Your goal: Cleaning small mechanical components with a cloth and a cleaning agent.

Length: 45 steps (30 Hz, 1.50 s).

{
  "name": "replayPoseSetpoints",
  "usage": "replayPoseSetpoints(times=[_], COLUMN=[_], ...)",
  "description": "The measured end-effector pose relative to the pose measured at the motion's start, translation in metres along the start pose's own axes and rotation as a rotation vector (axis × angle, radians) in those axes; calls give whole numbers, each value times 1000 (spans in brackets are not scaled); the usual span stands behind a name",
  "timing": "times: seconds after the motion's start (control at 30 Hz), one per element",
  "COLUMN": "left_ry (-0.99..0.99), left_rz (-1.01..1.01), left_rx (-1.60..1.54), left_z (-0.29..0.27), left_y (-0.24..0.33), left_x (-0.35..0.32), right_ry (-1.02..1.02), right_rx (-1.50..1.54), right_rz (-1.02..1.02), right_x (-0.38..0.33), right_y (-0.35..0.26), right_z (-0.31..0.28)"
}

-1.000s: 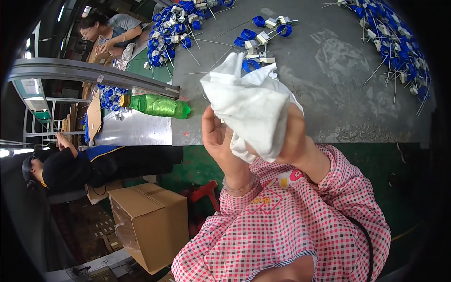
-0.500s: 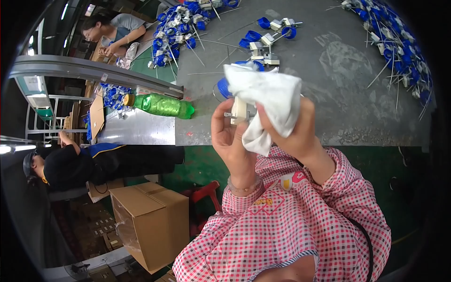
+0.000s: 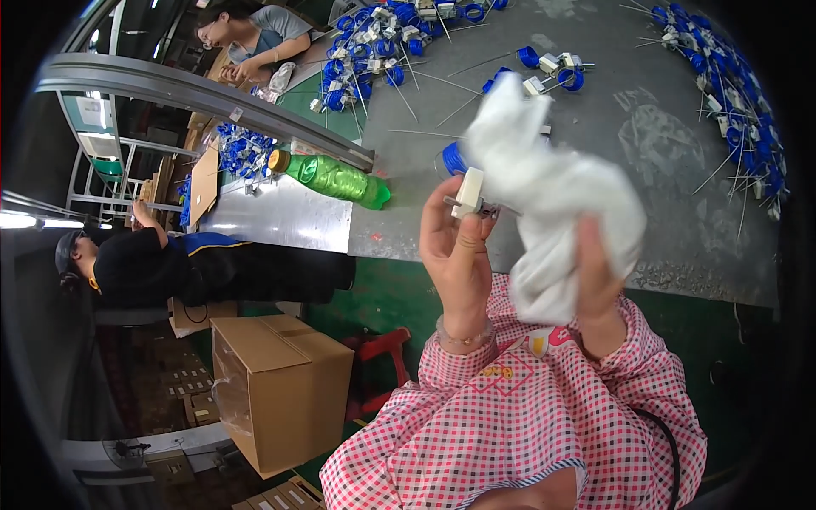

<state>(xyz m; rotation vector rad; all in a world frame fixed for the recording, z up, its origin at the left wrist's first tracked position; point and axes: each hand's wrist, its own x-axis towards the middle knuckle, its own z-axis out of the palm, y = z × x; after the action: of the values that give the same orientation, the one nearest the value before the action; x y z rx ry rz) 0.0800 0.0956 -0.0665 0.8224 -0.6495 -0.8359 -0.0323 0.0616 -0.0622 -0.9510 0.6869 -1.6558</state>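
Observation:
My left hand (image 3: pixel 460 270) pinches a small white block-shaped part with metal prongs (image 3: pixel 468 194) between thumb and fingers, above the near edge of the grey table (image 3: pixel 408 225). A blue ring of coiled wire (image 3: pixel 451 159) shows just beyond the part; whether it is joined to it I cannot tell. In my right hand (image 3: pixel 597 285), blurred by motion, is a crumpled white cloth (image 3: pixel 565 200). The cloth spreads up and left of that hand, beside the part, and covers some parts behind it. Several loose white parts with blue coils (image 3: pixel 561 70) lie farther back.
Piles of similar blue-coiled parts lie at the back left (image 3: pixel 374 51) and along the right (image 3: pixel 744 127). A green bottle (image 3: pixel 336 181) lies on its side near a metal rail (image 3: pixel 204 89). A cardboard box (image 3: pixel 297 399) stands lower left. Two other people (image 3: pixel 276 38) are at the left.
My right hand and the cloth have swung right and down, away from the white part, which now shows more fully. The whole view has shifted, so the table things appear farther right.

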Motion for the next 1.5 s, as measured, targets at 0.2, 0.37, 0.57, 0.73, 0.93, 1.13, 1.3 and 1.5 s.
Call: replayPoseSetpoints(times=[0.2, 0.37, 0.57, 0.73, 0.93, 1.13, 1.3, 1.5], left_ry=[-135, -120, 22, -56, -129, -49, 46, -73], left_rz=[117, 130, 46, 55, 92, 71, 35, 54], left_rx=[-3, 54, 131, -7, -12, 49, 51, -53], left_z=[7, 7, 6, 6, 7, 4, -6, -1], left_y=[0, 4, 4, 7, 3, -3, -2, 4], left_x=[-6, -10, -5, 1, 0, -5, -2, 1], right_ry=[-39, -396, -483, -169, -68, -462, -474, -88], right_rx=[-409, -486, -488, -237, -182, -502, -270, -532], right_rz=[-239, -661, -713, -366, -221, -675, -602, -395], right_x=[15, 20, 14, 13, 14, 16, 6, 7], right_y=[4, 1, -1, -3, -2, 6, 3, 8], right_z=[-5, 3, 1, -9, -3, 6, 3, -6])
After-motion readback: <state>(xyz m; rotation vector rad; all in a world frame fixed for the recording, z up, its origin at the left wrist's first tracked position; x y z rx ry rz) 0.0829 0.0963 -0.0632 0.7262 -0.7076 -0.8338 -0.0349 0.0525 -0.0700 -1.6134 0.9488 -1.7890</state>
